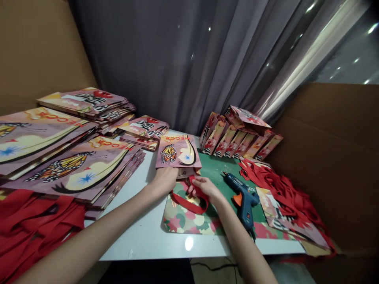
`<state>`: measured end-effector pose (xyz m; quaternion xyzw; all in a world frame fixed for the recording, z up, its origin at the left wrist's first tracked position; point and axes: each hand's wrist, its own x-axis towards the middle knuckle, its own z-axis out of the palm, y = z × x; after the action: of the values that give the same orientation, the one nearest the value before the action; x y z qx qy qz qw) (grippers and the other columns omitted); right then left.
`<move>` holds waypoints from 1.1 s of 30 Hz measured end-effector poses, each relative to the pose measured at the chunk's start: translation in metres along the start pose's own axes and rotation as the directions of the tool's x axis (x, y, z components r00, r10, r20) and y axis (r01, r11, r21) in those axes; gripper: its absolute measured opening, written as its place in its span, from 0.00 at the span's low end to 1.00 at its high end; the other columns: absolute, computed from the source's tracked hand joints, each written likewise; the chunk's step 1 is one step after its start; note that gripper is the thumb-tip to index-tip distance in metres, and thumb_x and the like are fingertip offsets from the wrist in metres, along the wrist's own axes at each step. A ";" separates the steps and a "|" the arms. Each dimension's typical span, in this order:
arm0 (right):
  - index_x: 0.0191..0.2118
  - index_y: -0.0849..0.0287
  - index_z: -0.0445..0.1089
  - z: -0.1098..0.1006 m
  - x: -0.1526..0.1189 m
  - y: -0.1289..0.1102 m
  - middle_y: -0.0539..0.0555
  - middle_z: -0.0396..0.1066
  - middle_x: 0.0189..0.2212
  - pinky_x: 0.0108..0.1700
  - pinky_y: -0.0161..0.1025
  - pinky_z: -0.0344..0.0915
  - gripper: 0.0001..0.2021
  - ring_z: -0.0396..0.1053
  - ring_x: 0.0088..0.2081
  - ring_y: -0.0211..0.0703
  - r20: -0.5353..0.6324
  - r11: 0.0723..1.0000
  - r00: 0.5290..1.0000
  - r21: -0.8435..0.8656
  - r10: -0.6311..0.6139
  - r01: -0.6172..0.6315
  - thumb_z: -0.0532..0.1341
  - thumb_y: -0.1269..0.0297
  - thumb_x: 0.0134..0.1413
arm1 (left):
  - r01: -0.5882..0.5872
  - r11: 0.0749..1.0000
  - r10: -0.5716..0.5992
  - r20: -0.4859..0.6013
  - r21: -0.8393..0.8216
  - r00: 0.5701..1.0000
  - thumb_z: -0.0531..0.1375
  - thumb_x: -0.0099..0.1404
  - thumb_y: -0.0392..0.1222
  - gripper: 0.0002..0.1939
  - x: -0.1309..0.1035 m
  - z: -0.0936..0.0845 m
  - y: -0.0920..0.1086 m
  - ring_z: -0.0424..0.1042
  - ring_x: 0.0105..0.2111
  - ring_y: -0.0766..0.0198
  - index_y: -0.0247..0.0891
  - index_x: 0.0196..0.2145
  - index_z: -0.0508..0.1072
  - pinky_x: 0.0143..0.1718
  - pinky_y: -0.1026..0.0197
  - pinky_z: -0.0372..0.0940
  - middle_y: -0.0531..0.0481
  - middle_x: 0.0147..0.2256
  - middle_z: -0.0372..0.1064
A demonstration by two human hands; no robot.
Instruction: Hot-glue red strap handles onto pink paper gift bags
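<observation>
A small printed paper bag (178, 152) with a butterfly picture lies in front of me, its mouth facing me. My left hand (166, 177) reaches into that mouth, so its fingers are hidden inside. Just right of it, my right hand (204, 187) has its fingers closed on a red ribbon handle (189, 203), which loops down below the bag's opening. Beneath the hands lies a green cutting mat (211, 165) with a camouflage-patterned front part. To the right of my right hand, a dark teal glue gun (244, 197) with an orange trigger rests on the mat.
Stacks of flat printed bags (79, 165) fill the left side. Red ribbons lie in heaps at left (38, 217) and right (278, 189). Several opened bags (233, 138) stand in a row at the back right. A grey curtain (166, 59) hangs behind; cardboard (331, 157) walls the right.
</observation>
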<state>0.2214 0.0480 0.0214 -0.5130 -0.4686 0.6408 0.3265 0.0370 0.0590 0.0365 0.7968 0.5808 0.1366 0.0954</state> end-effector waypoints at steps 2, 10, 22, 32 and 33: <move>0.26 0.60 0.65 0.003 0.016 0.009 0.52 0.73 0.18 0.19 0.31 0.60 0.13 0.64 0.15 0.33 0.017 1.000 1.000 -0.025 0.005 -0.005 0.65 0.57 0.52 | 0.005 0.999 -0.007 0.042 0.052 0.999 0.53 0.65 0.32 0.13 -0.001 0.004 0.003 0.77 0.39 0.43 0.29 0.41 0.77 0.39 0.49 0.68 0.31 0.38 0.76; 0.26 0.60 0.68 0.004 0.019 0.025 0.46 0.72 0.20 0.16 0.28 0.56 0.12 0.60 0.13 0.28 0.022 0.992 0.993 -0.055 -0.115 0.116 0.63 0.57 0.53 | -0.019 0.994 0.010 0.089 0.108 0.996 0.53 0.70 0.37 0.13 0.004 0.007 0.008 0.76 0.44 0.45 0.29 0.45 0.74 0.43 0.51 0.68 0.33 0.42 0.75; 0.31 0.62 0.73 0.004 0.017 0.021 0.46 0.71 0.17 0.14 0.29 0.51 0.17 0.55 0.11 0.28 0.068 0.990 0.989 -0.042 -0.130 0.133 0.64 0.49 0.51 | -0.028 0.997 0.024 0.055 0.075 0.998 0.57 0.69 0.40 0.10 0.002 0.000 0.012 0.76 0.42 0.49 0.32 0.46 0.69 0.38 0.57 0.66 0.38 0.41 0.76; 0.31 0.62 0.72 0.002 0.015 0.021 0.46 0.71 0.18 0.15 0.29 0.54 0.22 0.57 0.12 0.29 0.078 0.982 0.982 -0.057 -0.173 0.178 0.65 0.44 0.45 | -0.043 0.997 0.041 0.037 0.067 0.998 0.56 0.70 0.40 0.10 -0.001 0.001 0.012 0.76 0.41 0.49 0.32 0.44 0.69 0.35 0.58 0.64 0.38 0.39 0.76; 0.31 0.62 0.72 0.002 0.015 0.020 0.46 0.70 0.18 0.14 0.29 0.54 0.23 0.56 0.12 0.29 0.075 0.980 0.980 -0.064 -0.182 0.187 0.65 0.43 0.44 | -0.046 0.997 0.044 0.036 0.066 0.998 0.56 0.69 0.40 0.10 -0.001 0.001 0.012 0.76 0.41 0.49 0.31 0.44 0.69 0.35 0.58 0.64 0.38 0.39 0.76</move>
<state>0.2168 0.0540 -0.0030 -0.4563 -0.5476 0.6079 0.3499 0.0479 0.0546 0.0392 0.8146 0.5654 0.1056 0.0755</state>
